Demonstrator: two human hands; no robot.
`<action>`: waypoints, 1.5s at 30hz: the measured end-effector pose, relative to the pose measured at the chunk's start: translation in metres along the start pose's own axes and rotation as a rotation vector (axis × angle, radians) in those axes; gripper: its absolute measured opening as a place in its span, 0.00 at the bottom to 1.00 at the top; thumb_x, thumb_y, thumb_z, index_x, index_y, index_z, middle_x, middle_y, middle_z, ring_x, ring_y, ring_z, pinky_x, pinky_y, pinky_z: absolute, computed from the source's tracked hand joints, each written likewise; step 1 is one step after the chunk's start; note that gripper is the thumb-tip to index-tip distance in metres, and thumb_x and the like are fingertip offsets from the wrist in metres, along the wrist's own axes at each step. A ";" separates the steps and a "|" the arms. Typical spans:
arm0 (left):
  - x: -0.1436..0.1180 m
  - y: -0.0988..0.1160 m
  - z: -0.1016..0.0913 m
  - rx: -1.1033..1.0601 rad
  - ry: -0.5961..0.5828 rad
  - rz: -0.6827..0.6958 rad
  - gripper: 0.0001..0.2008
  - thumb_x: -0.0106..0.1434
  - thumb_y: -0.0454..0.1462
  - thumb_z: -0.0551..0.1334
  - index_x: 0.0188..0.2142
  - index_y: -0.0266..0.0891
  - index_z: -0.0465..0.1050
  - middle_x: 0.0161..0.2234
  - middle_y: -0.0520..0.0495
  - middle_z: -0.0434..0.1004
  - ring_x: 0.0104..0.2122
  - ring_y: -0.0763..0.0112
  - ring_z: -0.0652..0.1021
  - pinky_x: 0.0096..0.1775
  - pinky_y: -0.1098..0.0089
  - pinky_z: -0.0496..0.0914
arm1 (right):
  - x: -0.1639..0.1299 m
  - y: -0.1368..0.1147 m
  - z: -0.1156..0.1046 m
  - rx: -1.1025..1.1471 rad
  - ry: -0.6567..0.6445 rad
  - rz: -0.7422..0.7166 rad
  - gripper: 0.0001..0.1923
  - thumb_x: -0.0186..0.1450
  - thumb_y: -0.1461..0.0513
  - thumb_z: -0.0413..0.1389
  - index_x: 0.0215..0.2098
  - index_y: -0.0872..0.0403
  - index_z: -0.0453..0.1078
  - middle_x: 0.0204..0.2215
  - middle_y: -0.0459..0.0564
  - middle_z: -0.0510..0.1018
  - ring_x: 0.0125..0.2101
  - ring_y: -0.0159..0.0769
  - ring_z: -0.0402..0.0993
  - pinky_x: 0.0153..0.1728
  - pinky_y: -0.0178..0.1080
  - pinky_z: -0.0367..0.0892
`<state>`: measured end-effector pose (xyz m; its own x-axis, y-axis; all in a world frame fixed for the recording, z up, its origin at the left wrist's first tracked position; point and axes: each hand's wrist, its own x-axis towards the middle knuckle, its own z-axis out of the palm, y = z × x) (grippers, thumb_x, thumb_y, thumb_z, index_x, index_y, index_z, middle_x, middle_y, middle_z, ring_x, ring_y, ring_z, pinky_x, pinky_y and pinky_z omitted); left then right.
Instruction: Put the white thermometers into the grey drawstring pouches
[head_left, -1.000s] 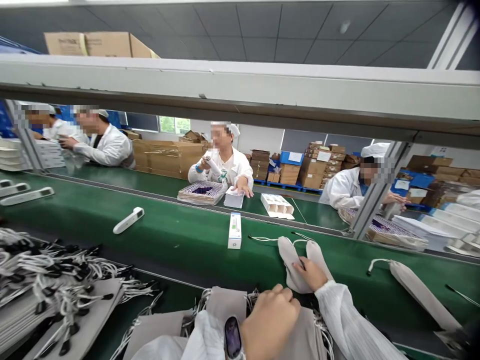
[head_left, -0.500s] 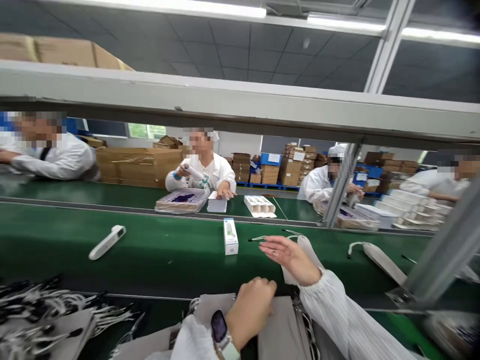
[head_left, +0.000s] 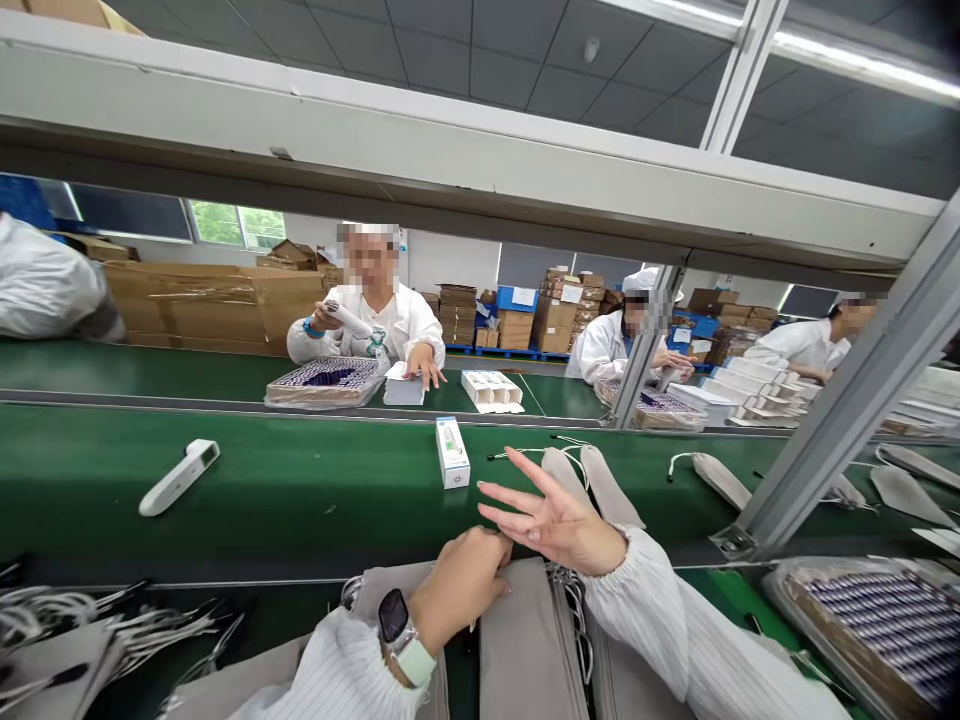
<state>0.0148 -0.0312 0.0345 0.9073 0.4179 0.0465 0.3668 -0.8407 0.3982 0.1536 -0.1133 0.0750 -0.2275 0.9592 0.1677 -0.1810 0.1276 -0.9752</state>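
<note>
Pouches point(head_left: 525, 640) beneath hands, box point(head_left: 452, 452) beyond

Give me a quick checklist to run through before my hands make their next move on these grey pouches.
1. Right hand free: ok, open with fingers spread, holding nothing.
2. Left hand on the grey pouch stack: ok, it rests on the top edge; grip cannot tell.
3. Filled pouches on the green belt: ok, lying just beyond the right hand.
4. White box apart from the hands: ok, standing alone on the belt.
5. White thermometer within reach: cannot tell, far to the left.
</note>
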 end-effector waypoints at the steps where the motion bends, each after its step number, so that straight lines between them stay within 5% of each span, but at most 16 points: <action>1: 0.001 -0.002 0.001 -0.038 0.003 0.007 0.03 0.50 0.35 0.58 0.26 0.38 0.64 0.26 0.51 0.66 0.27 0.71 0.68 0.25 0.75 0.54 | 0.001 0.008 -0.004 -0.057 -0.001 -0.007 0.42 0.55 0.59 0.55 0.58 0.42 0.32 0.55 0.54 0.54 0.52 0.37 0.55 0.50 0.43 0.50; 6: 0.011 -0.018 0.004 -0.290 -0.079 0.086 0.09 0.46 0.36 0.58 0.18 0.36 0.57 0.19 0.56 0.57 0.22 0.76 0.61 0.24 0.76 0.51 | 0.003 0.052 -0.018 -0.697 0.090 -0.092 0.23 0.50 0.68 0.53 0.44 0.54 0.60 0.40 0.51 0.69 0.41 0.35 0.66 0.42 0.37 0.59; 10: 0.015 -0.031 0.004 -0.517 -0.251 0.095 0.09 0.46 0.34 0.57 0.17 0.36 0.54 0.18 0.57 0.51 0.20 0.79 0.55 0.21 0.77 0.47 | 0.003 0.079 -0.016 -0.983 0.272 -0.028 0.18 0.46 0.64 0.56 0.36 0.53 0.59 0.27 0.42 0.69 0.27 0.30 0.66 0.29 0.32 0.61; 18: 0.019 -0.042 0.001 -0.832 -0.327 0.057 0.09 0.48 0.36 0.59 0.19 0.34 0.59 0.18 0.56 0.56 0.20 0.79 0.58 0.23 0.77 0.51 | 0.003 0.092 -0.017 -0.906 0.403 -0.200 0.11 0.48 0.61 0.56 0.21 0.55 0.56 0.24 0.43 0.70 0.21 0.25 0.60 0.23 0.30 0.56; 22: 0.020 -0.042 0.000 -0.945 -0.283 0.044 0.10 0.48 0.39 0.61 0.21 0.33 0.63 0.20 0.55 0.60 0.22 0.79 0.60 0.25 0.77 0.54 | 0.004 0.091 -0.021 -0.660 0.386 -0.267 0.13 0.52 0.60 0.55 0.15 0.57 0.58 0.25 0.47 0.71 0.24 0.28 0.63 0.25 0.32 0.58; 28: 0.018 -0.038 0.000 -0.922 -0.194 0.007 0.17 0.49 0.44 0.60 0.17 0.34 0.57 0.17 0.57 0.51 0.20 0.80 0.55 0.23 0.77 0.49 | 0.007 0.092 -0.035 -0.223 0.285 0.007 0.16 0.48 0.54 0.59 0.13 0.58 0.68 0.22 0.47 0.72 0.22 0.27 0.64 0.25 0.33 0.57; 45: 0.018 -0.036 0.000 -0.911 -0.219 0.024 0.17 0.52 0.45 0.57 0.18 0.35 0.57 0.17 0.57 0.50 0.19 0.80 0.53 0.22 0.75 0.46 | 0.005 0.099 -0.035 -0.391 0.299 -0.066 0.23 0.49 0.54 0.58 0.08 0.58 0.55 0.22 0.47 0.72 0.20 0.25 0.62 0.22 0.33 0.56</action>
<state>0.0177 0.0065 0.0206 0.9651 0.2517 -0.0726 0.1291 -0.2161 0.9678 0.1678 -0.0866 -0.0258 0.0667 0.9689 0.2384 0.2000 0.2211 -0.9545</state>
